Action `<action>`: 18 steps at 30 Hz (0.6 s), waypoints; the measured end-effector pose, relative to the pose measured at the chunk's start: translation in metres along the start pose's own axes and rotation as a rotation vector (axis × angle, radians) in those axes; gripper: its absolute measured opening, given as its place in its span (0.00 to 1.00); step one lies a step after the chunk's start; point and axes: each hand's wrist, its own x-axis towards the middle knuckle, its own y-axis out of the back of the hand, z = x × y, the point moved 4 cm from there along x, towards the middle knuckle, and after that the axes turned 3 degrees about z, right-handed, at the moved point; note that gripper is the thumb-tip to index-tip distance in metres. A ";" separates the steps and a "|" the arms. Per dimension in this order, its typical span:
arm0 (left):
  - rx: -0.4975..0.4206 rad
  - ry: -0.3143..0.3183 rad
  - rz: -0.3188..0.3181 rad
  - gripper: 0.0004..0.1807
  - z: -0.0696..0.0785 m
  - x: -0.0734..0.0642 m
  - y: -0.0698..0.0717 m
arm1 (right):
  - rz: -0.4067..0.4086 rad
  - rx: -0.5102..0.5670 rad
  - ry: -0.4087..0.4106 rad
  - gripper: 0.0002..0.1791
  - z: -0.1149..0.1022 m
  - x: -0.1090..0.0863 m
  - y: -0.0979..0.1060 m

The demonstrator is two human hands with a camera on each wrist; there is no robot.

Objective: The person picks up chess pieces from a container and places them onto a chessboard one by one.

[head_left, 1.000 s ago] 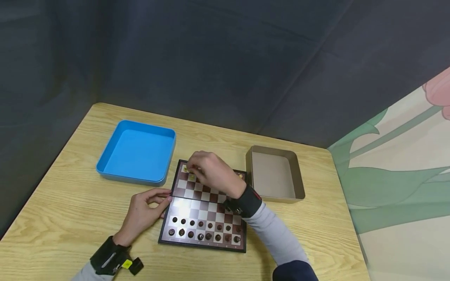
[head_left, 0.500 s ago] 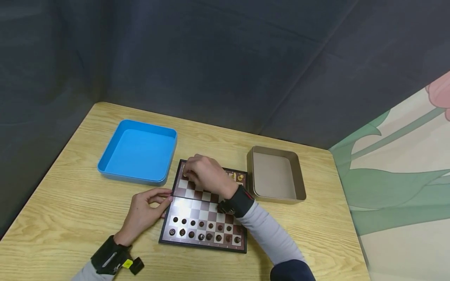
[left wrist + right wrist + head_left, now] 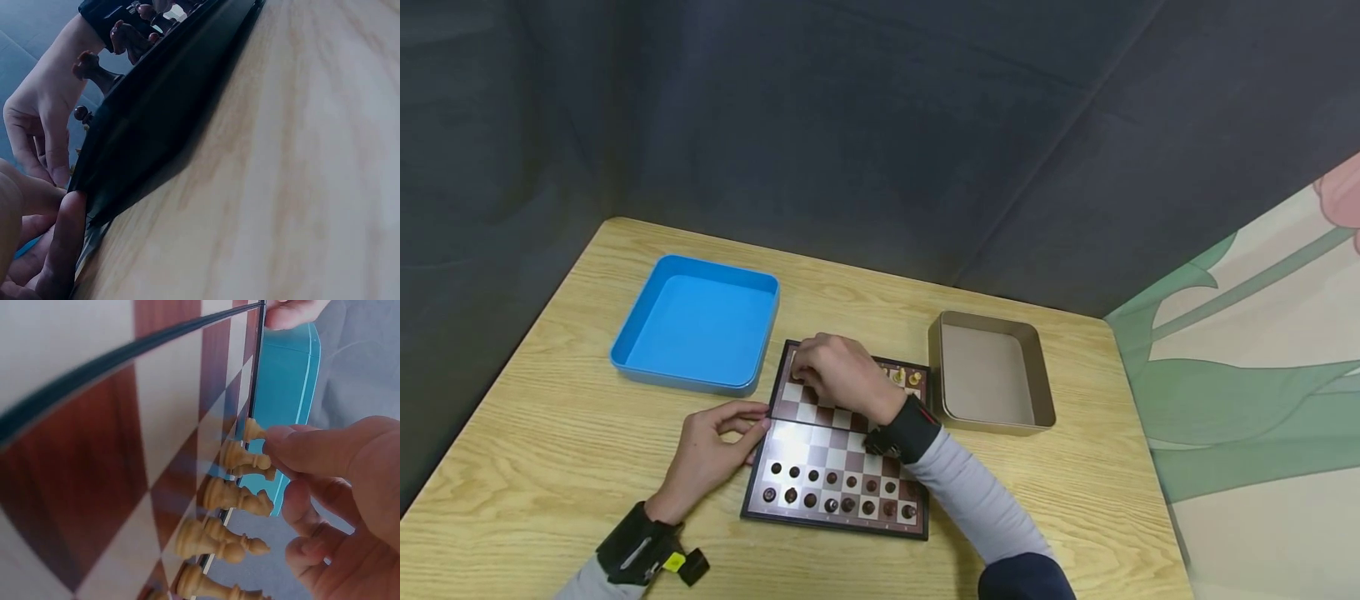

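Observation:
A folding chessboard [image 3: 827,437] lies spread flat on the table. My left hand [image 3: 707,446] pinches its left edge at the fold, thumb and fingertips on the rim. Over the far left corner, my right hand [image 3: 842,375] pinches a pale pawn [image 3: 251,429] between thumb and index finger; its base is at the board surface. Beside it, several pale chess pieces [image 3: 234,497] stand along the far rows, partly hidden by my right hand in the head view. Two rows of dark chess pieces [image 3: 831,504] stand on the near half.
A blue tray [image 3: 696,379] sits behind and left of the board. A beige-brown box [image 3: 988,375] stands close to the board's far right corner. Dark cloth [image 3: 850,150] hangs behind the wooden table [image 3: 550,433], and a flower-patterned panel [image 3: 1262,400] rises at the right.
My right hand has shifted slightly left and nearer over the far left corner, uncovering pale pieces at the far right. Since half a second ago it has stayed nearly still. My left hand keeps its place.

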 end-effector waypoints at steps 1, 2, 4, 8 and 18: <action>0.000 0.001 -0.001 0.13 0.000 0.000 0.000 | 0.000 0.005 -0.002 0.07 0.000 0.000 0.000; -0.001 0.003 -0.003 0.13 0.000 0.000 0.000 | 0.002 0.006 -0.003 0.07 0.000 0.000 0.000; -0.004 0.007 -0.003 0.13 -0.001 0.000 0.000 | 0.007 0.009 -0.003 0.07 0.000 -0.001 0.000; -0.010 0.002 -0.006 0.13 -0.002 0.000 0.000 | 0.015 0.008 -0.008 0.07 0.000 -0.002 0.001; -0.039 -0.034 -0.032 0.15 -0.030 0.013 0.001 | 0.112 -0.009 -0.042 0.05 -0.006 -0.014 0.022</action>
